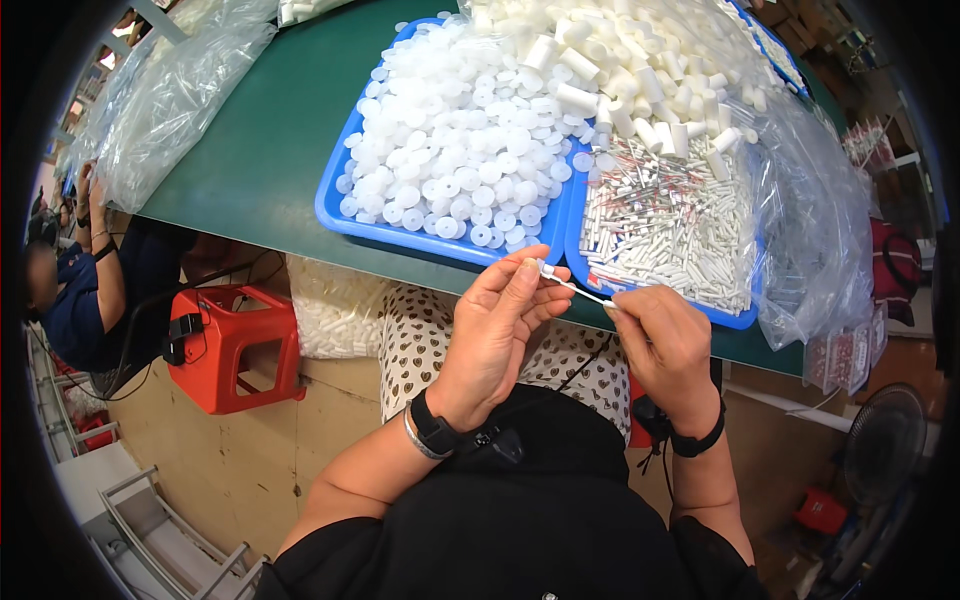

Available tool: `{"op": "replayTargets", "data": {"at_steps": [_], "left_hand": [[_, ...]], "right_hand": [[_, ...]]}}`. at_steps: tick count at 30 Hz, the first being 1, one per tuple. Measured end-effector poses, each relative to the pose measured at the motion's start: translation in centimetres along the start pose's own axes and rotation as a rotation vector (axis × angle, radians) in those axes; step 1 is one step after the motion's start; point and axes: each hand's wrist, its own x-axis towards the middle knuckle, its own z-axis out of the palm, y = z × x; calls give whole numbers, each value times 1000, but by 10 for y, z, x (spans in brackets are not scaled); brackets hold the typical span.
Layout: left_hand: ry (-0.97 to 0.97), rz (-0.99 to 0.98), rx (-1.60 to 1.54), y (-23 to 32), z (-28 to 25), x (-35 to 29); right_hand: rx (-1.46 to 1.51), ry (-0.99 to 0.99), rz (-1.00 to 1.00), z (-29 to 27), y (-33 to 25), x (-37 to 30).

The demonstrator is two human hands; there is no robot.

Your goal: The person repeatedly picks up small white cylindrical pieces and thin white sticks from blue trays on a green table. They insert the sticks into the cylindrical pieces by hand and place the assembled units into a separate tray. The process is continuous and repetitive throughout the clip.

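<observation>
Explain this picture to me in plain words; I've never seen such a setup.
No machine here: a wide fisheye camera on a person's head looks down, so straight edges bend. The left hand and right hand are the wearer's own, bare, holding a thin white piece between them. It is too small to identify.

On the green table are blue trays: the left tray heaped with whitish discs, the right tray with small white sticks, some reddish bits among them. Cream cylinders are piled beyond.
</observation>
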Motion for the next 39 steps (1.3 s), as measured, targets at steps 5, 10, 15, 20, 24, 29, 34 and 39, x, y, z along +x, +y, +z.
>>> {"op": "replayTargets", "data": {"at_steps": [5,10,15,20,24,29,34,39], "left_hand": [[-7,-5,-24,0,-2,0],[-87,-80,22,-2,2,-3],[-148,-131,2,-11,3,-5],[-152,-196,-23,-11,-2,-2],[-127,-208,-43,-18,-1,-3],[-98,-202,-32,-21,-3,-4],[-67,-117,77,-7,2,-3],[-102,-227,25,-9,4,-3]], "right_hand": [[5,19,-30,1,-2,3],[167,-18,93,9,-3,3],[911,-322,828,7,-5,5],[770,-262,729,17,-9,1],[333,-113,344,29,-9,-7],[366,-108,374,32,-13,-4],[272,-235,352,-15,15,33],[-459,49,302,-54,129,75]]}}
